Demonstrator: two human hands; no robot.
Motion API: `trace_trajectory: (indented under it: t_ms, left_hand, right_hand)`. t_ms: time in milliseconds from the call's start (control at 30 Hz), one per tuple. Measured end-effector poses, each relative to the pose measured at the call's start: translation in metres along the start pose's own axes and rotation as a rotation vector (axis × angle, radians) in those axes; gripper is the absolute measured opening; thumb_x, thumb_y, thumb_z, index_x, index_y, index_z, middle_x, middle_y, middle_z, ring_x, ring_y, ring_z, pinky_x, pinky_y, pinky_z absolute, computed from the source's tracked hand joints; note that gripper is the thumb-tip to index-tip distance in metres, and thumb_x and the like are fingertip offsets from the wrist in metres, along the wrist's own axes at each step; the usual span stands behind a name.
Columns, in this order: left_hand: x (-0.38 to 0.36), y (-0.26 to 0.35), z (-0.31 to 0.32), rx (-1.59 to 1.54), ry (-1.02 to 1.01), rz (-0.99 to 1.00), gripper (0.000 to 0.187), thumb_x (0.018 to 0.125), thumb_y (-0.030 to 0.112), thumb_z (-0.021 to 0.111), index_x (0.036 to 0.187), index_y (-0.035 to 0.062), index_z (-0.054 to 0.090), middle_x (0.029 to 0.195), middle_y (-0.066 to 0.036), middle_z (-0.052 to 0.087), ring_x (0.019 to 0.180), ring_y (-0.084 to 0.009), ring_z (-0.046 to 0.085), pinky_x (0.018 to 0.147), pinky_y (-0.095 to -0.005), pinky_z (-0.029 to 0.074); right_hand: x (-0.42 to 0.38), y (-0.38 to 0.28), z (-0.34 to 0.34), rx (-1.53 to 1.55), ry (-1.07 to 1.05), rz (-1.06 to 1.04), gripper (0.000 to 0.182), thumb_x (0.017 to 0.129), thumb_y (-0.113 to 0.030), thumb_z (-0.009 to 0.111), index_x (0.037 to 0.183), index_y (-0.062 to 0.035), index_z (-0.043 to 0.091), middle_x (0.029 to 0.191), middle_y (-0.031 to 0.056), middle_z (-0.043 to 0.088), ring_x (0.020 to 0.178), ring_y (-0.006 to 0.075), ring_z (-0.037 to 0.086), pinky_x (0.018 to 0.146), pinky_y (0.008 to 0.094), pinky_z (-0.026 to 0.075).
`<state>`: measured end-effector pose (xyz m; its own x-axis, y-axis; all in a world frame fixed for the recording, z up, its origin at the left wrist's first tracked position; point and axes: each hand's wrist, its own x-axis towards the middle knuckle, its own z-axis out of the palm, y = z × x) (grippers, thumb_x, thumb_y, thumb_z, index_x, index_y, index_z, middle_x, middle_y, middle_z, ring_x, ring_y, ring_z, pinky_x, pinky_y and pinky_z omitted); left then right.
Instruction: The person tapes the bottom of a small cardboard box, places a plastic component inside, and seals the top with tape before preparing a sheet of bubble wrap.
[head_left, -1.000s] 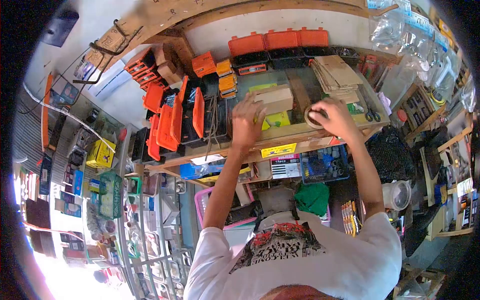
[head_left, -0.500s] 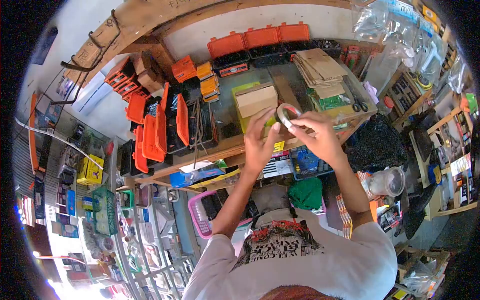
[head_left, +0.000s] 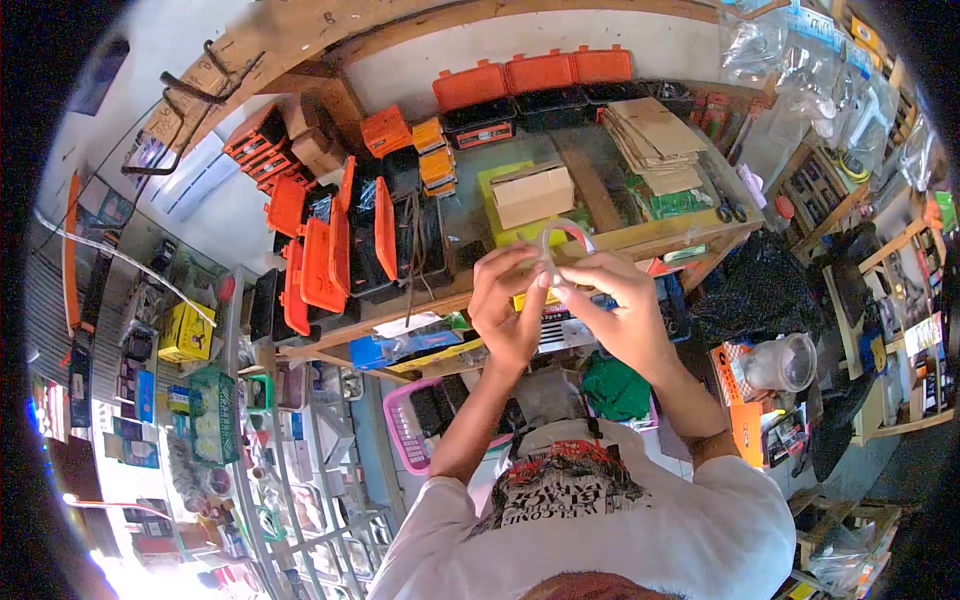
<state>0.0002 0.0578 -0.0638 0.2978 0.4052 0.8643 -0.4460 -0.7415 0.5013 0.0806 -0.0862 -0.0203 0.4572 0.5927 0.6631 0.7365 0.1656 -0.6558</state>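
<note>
A roll of clear tape [head_left: 546, 240] is held up in front of the workbench's near edge. My right hand [head_left: 622, 300] pinches its lower side between thumb and fingers. My left hand [head_left: 508, 302] closes on the roll from the other side, its thumb and fingertips against the lower edge. Both thumbs almost meet there; any loose tape end is too small to make out. Just beyond the roll, a small cardboard box [head_left: 533, 196] lies on a yellow-green sheet [head_left: 490, 190] on the glass-topped workbench [head_left: 470, 222].
Flattened cardboard pieces [head_left: 655, 140] and black scissors [head_left: 731, 212] lie at the bench's right. Orange-lidded cases [head_left: 325, 270] stand open on the left, with more cases [head_left: 480, 120] along the back. A pink basket [head_left: 405, 430] sits below the bench.
Both hands have come closer together and slightly lower. My left hand, apart from the tape roll before, now grips it along with my right. The view has shifted a little.
</note>
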Motion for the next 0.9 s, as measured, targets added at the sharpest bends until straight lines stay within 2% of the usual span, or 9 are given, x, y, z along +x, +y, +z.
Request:
trace_trajectory:
  t_ms: [267, 400, 433, 467, 533, 600, 667, 767, 900]
  left_hand:
    - [-0.035, 0.0, -0.034, 0.077, -0.124, -0.035, 0.02, 0.089, -0.005, 0.068, 0.107, 0.0009, 0.062, 0.106, -0.017, 0.071, 0.108, -0.0378, 0.068, 0.092, -0.046, 0.053]
    - [-0.102, 0.007, -0.07, 0.194, -0.291, -0.128, 0.022, 0.094, 0.003, 0.066, 0.114, 0.001, 0.056, 0.112, -0.02, 0.07, 0.107, -0.0398, 0.068, 0.096, -0.0481, 0.053]
    - [-0.127, 0.015, -0.084, 0.289, -0.438, -0.315, 0.024, 0.095, 0.004, 0.064, 0.116, -0.0002, 0.053, 0.11, -0.02, 0.071, 0.104, -0.0404, 0.069, 0.092, -0.0482, 0.054]
    - [-0.144, 0.025, -0.095, 0.175, -0.513, -0.554, 0.027, 0.096, 0.004, 0.063, 0.118, -0.0002, 0.049, 0.109, -0.019, 0.071, 0.102, -0.0407, 0.07, 0.086, -0.0486, 0.057]
    - [-0.18, 0.026, -0.107, 0.242, -0.63, -0.437, 0.029, 0.097, 0.005, 0.062, 0.122, 0.0021, 0.048, 0.102, -0.016, 0.072, 0.099, -0.0405, 0.07, 0.079, -0.0487, 0.059]
    - [-0.19, 0.036, -0.121, 0.369, -0.732, -0.148, 0.013, 0.095, 0.006, 0.066, 0.106, 0.003, 0.06, 0.1, -0.014, 0.068, 0.098, -0.0349, 0.071, 0.074, -0.0434, 0.06]
    - [-0.196, 0.056, -0.123, 0.057, -0.723, -0.787, 0.011, 0.095, 0.007, 0.065, 0.104, 0.0026, 0.06, 0.1, -0.015, 0.066, 0.096, -0.0343, 0.071, 0.076, -0.0439, 0.059]
    - [-0.201, 0.06, -0.136, 0.056, -0.743, -0.547, 0.015, 0.098, 0.008, 0.062, 0.108, 0.0022, 0.053, 0.098, -0.018, 0.068, 0.091, -0.0372, 0.071, 0.078, -0.0449, 0.057]
    - [-0.195, 0.061, -0.151, 0.045, -0.687, -0.748, 0.014, 0.099, 0.009, 0.062, 0.105, 0.0002, 0.052, 0.089, -0.018, 0.067, 0.081, -0.0387, 0.069, 0.072, -0.0421, 0.056]
  right_hand:
    - [-0.035, -0.021, 0.027, 0.137, -0.089, 0.204, 0.024, 0.086, -0.012, 0.08, 0.105, -0.0003, 0.071, 0.091, 0.0095, 0.072, 0.077, 0.0148, 0.067, 0.07, 0.0289, 0.052]
    - [-0.111, -0.016, 0.058, 0.321, -0.162, 0.469, 0.028, 0.099, -0.024, 0.067, 0.118, -0.0045, 0.068, 0.082, 0.0084, 0.072, 0.071, 0.0127, 0.067, 0.067, 0.0325, 0.054]
    - [-0.125, -0.024, 0.062, 0.286, -0.166, 0.548, 0.022, 0.102, -0.02, 0.063, 0.108, 0.0, 0.068, 0.086, 0.003, 0.07, 0.073, 0.0068, 0.06, 0.064, 0.0276, 0.05]
    - [-0.138, -0.032, 0.062, 0.667, -0.246, 0.86, 0.024, 0.105, -0.024, 0.059, 0.111, -0.0021, 0.068, 0.088, 0.0002, 0.069, 0.075, 0.0039, 0.058, 0.064, 0.0252, 0.048]
    - [-0.191, -0.016, 0.072, 0.681, -0.383, 0.973, 0.03, 0.107, -0.031, 0.056, 0.114, -0.0037, 0.065, 0.086, -0.0048, 0.064, 0.075, 0.0032, 0.057, 0.065, 0.0241, 0.047]
    - [-0.241, 0.0, 0.088, 0.893, -0.452, 1.049, 0.034, 0.109, -0.035, 0.052, 0.114, -0.0043, 0.064, 0.09, -0.0048, 0.065, 0.082, 0.0028, 0.058, 0.071, 0.0235, 0.047]
    - [-0.246, -0.016, 0.081, 0.822, -0.566, 1.102, 0.038, 0.109, -0.037, 0.05, 0.122, -0.0033, 0.063, 0.101, -0.0021, 0.065, 0.094, 0.0042, 0.058, 0.082, 0.0251, 0.048]
    - [-0.25, -0.034, 0.067, 0.732, -0.705, 1.007, 0.043, 0.11, -0.036, 0.048, 0.136, -0.0022, 0.056, 0.12, 0.0015, 0.064, 0.111, 0.0076, 0.055, 0.096, 0.0273, 0.045]
    - [-0.251, -0.026, 0.069, 0.742, -0.854, 0.853, 0.049, 0.109, -0.034, 0.049, 0.147, -0.0025, 0.049, 0.135, 0.0049, 0.06, 0.122, 0.011, 0.052, 0.104, 0.0295, 0.042]
